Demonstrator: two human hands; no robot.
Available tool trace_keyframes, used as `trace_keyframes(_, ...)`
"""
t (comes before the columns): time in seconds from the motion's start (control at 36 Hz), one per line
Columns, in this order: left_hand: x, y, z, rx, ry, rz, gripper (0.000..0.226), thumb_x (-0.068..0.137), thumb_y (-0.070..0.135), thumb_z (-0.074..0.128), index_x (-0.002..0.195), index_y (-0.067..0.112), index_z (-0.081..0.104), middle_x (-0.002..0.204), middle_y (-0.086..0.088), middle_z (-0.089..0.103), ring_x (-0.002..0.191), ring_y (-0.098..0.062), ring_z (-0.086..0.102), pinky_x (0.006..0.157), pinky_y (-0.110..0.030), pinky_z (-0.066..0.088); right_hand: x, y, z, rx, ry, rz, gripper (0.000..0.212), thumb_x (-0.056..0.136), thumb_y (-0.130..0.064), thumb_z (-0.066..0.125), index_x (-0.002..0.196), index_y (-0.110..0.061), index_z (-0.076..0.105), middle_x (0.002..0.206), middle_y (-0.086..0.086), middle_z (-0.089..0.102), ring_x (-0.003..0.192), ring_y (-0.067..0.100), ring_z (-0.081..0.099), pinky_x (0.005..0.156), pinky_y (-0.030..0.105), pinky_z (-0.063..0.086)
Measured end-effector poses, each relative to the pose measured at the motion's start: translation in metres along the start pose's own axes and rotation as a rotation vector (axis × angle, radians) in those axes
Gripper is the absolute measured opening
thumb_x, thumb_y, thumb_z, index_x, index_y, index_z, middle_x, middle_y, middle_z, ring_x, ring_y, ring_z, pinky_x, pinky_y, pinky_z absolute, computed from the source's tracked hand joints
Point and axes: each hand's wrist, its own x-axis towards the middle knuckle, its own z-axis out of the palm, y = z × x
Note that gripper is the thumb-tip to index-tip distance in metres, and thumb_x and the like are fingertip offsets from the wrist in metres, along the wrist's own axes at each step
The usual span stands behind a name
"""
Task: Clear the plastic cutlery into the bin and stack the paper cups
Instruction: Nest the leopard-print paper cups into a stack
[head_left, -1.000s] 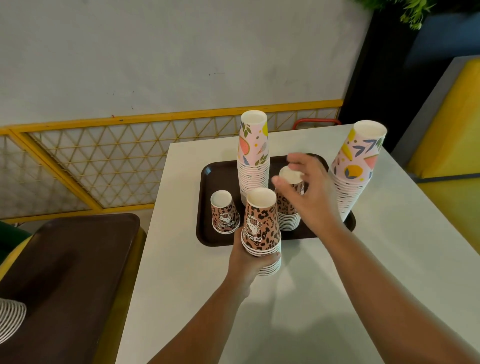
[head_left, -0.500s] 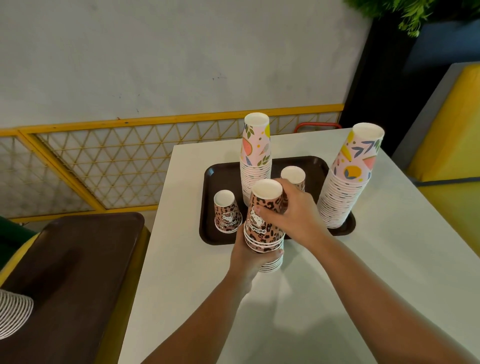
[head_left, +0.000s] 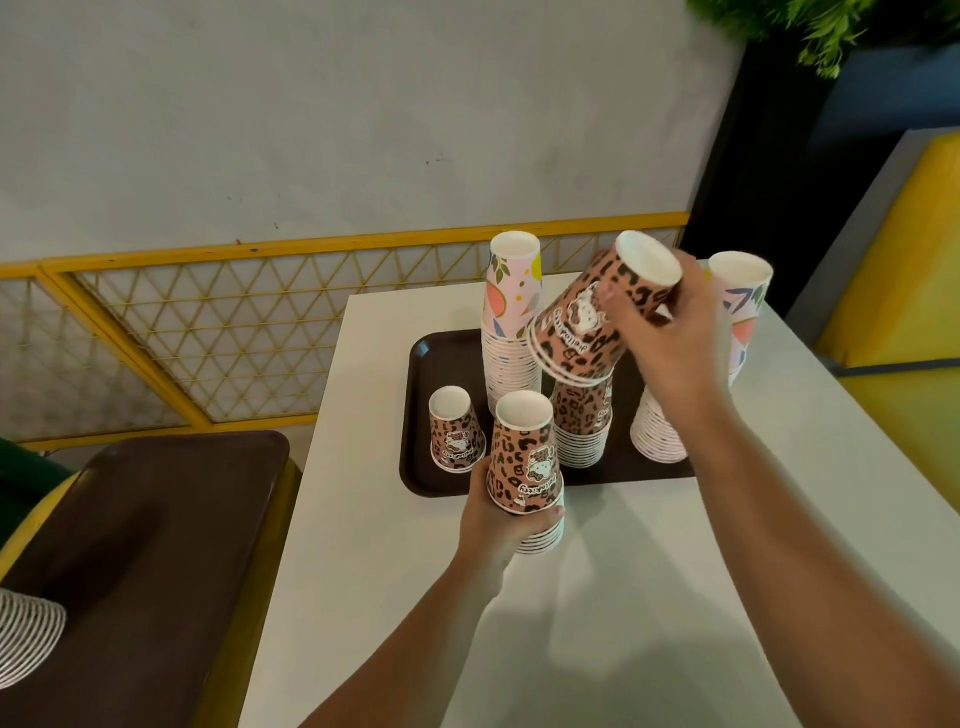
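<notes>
we hold a few nested leopard cups (head_left: 597, 317) in our right hand (head_left: 670, 338), fingers wrapped around the narrow end, thumb on the printed side. they hang in the air above the brown tray (head_left: 447, 364), upside down and tilted: the white base points up and to the right, the open rims down and to the left, so the long axis runs on a slant. the rims hover just over a short leopard stack (head_left: 582, 426) that stands inverted on the tray; we cannot tell whether they touch it.

our left hand (head_left: 498, 514) is clenched around the lower part of another leopard stack (head_left: 524, 457), base up, long axis upright, at the near edge of the tray and over the white table (head_left: 597, 597). the fingers curl round its front, with a band of white rims showing below them.

on the tray's left part a single leopard cup (head_left: 454, 431) stands inverted, apart from the others. behind it, at the tray's middle, rises a tall pink floral stack (head_left: 511, 322), upright and base up. a second pink floral stack (head_left: 737, 332) stands at the tray's right end, mostly hidden behind our right wrist.

left of the table, well apart from the tray, lies a second dark tray (head_left: 145, 545), with a white ribbed stack (head_left: 26, 639) at the picture's left edge.
</notes>
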Motion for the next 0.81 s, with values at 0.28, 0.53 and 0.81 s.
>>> trace_keyframes(0.28, 0.0, 0.002, 0.002, 0.0, -0.014, -0.012, 0.095, 0.033, 0.025, 0.088, 0.116, 0.04, 0.047, 0.118, 0.008, 0.063, 0.111, -0.014, 0.059, 0.099, -0.042, 0.049, 0.009, 0.037, 0.014, -0.208, 0.028, -0.032, 0.062, 0.074, -0.043, 0.072, 0.124, -0.013, 0.051, 0.117, 0.004, 0.062, 0.107, 0.018, 0.057, 0.086, 0.035, 0.051)
trace_keyframes(0.53, 0.003, 0.003, 0.0, -0.006, -0.021, -0.012, 0.097, 0.033, 0.024, 0.089, 0.119, 0.038, 0.046, 0.119, 0.007, 0.062, 0.112, -0.014, 0.058, 0.102, -0.042, 0.047, -0.004, 0.059, 0.023, -0.296, -0.108, -0.011, 0.067, 0.074, -0.031, 0.075, 0.13, -0.01, 0.046, 0.126, 0.008, 0.055, 0.116, 0.023, 0.05, 0.085, 0.016, 0.032)
trace_keyframes(0.81, 0.001, 0.005, 0.004, -0.017, -0.022, 0.013, 0.095, 0.035, 0.023, 0.089, 0.119, 0.037, 0.049, 0.116, 0.008, 0.065, 0.109, -0.013, 0.061, 0.096, -0.038, 0.051, -0.05, 0.036, 0.024, -0.133, -0.38, -0.041, 0.063, 0.074, -0.048, 0.066, 0.129, -0.023, 0.045, 0.123, -0.008, 0.053, 0.106, 0.0, 0.052, 0.09, 0.024, 0.047)
